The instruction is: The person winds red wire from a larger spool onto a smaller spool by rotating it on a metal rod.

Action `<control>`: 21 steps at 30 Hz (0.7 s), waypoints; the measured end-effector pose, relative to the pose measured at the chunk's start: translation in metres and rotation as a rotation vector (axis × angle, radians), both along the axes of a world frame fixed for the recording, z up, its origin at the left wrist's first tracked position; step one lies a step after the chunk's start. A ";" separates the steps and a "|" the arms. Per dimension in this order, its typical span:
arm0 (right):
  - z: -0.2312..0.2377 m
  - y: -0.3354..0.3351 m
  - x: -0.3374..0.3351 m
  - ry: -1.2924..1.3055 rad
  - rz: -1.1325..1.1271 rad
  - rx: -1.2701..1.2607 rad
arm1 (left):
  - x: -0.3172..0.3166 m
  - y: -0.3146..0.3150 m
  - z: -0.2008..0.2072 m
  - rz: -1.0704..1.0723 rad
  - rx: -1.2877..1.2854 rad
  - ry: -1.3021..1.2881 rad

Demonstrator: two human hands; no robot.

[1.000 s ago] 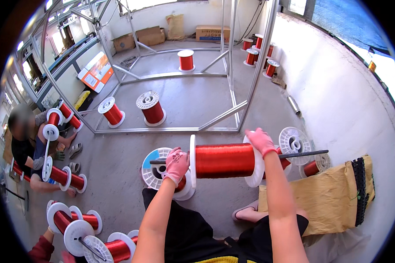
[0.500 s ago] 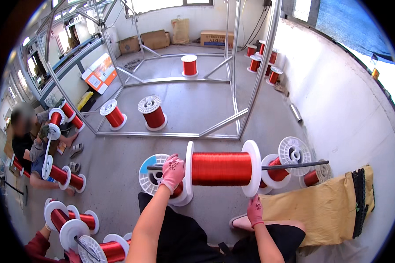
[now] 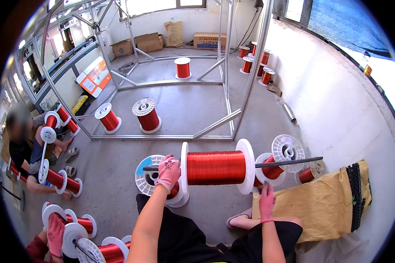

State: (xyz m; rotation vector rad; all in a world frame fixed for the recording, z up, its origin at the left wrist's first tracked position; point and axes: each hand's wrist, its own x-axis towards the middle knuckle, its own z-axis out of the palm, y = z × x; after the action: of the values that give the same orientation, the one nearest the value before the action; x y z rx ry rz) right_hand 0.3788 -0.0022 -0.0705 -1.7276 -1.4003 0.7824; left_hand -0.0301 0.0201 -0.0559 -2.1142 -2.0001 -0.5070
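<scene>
Left grip (image 3: pixel 168 173): wrapped round a dark rod (image 3: pixel 294 162), just outside the left flange of a red wire spool (image 3: pixel 216 168). Rod apparently passed through the core, so that the spool can be borne off the floor (image 3: pixel 212 209) and turned. Right grip (image 3: pixel 267 204): below the right flange, fingers bunched; whether wire is pinched cannot be told. Left forearm extended forward; right forearm held lower, near upright. Blue-labelled spool (image 3: pixel 143 179) and pale-flanged spool (image 3: pixel 289 145) placed beneath the rod's ends, presumably as props.
</scene>
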 end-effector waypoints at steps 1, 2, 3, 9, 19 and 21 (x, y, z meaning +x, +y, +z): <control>0.033 0.012 -0.009 0.255 0.017 0.186 | 0.000 -0.001 -0.002 0.020 0.008 -0.026; 0.066 0.026 -0.020 0.132 -0.029 0.295 | 0.000 -0.001 -0.003 0.027 0.022 -0.033; 0.098 0.040 -0.030 0.051 -0.037 0.429 | 0.000 -0.001 -0.004 0.009 0.056 -0.012; 0.177 0.121 -0.117 -0.395 0.182 0.286 | -0.001 0.002 0.000 -0.031 0.042 -0.064; -0.038 -0.022 -0.053 -0.259 0.197 0.240 | -0.003 0.002 0.000 -0.075 0.070 -0.038; -0.091 -0.067 -0.028 -0.670 0.070 0.067 | -0.001 0.005 0.001 0.043 -0.029 -0.014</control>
State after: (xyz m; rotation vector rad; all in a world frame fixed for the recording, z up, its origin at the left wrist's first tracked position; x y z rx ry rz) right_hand 0.3504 -0.0692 -0.1617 -1.9882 -1.9005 0.1737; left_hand -0.0307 0.0255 -0.0546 -2.0844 -2.0683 -0.4904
